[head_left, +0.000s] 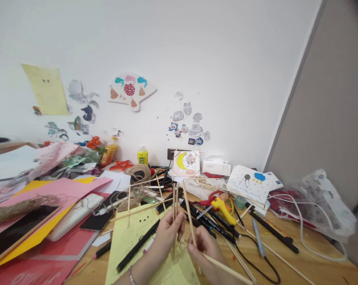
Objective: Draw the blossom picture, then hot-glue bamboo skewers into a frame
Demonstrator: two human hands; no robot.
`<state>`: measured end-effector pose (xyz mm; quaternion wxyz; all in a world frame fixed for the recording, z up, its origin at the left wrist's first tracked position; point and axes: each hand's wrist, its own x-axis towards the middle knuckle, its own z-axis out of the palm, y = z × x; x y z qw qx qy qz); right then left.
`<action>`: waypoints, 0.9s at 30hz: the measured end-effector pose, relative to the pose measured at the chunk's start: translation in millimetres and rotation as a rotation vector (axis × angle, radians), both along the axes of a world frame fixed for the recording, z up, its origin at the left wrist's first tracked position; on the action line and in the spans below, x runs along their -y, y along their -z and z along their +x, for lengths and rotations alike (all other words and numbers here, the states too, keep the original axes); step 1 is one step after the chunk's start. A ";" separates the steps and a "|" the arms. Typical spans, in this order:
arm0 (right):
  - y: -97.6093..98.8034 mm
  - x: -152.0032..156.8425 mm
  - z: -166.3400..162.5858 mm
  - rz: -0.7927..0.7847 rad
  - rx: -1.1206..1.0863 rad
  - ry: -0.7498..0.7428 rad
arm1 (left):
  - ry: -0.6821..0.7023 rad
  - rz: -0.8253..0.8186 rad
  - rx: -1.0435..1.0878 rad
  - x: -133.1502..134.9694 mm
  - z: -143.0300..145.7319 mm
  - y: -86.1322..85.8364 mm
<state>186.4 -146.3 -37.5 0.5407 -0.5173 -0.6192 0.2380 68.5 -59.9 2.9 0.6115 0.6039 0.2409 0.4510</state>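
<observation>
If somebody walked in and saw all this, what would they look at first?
Probably the left hand and right hand, low near the middle, gripping thin wooden sticks above a yellow sheet. Next, maybe the bright yellow tool, perhaps a glue gun, lying on the table beyond the right hand. The colourful fan shape stands out on the wall, left of centre.

plain white wall rose behind | flat grey-brown panel stood at right | light-brown wooden table spread below | soft, even light lay across
</observation>
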 end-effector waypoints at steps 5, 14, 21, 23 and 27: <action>-23.8 3.8 -2.4 0.244 0.088 0.078 | 0.015 -0.019 -0.016 1.2 -1.0 -2.0; -26.1 7.1 1.4 0.197 -0.241 0.166 | -0.033 -0.050 -0.005 -2.6 -2.8 -2.4; -28.1 4.4 -4.6 0.161 -0.562 0.052 | -0.047 -0.046 -0.010 -2.1 -3.1 -4.5; -33.8 2.6 -7.2 0.134 -0.599 0.008 | -0.042 -0.047 -0.012 -2.2 -3.4 -4.7; -45.8 -2.9 -16.5 0.008 -0.583 -0.131 | -0.031 -0.048 -0.017 -3.3 -4.5 -4.2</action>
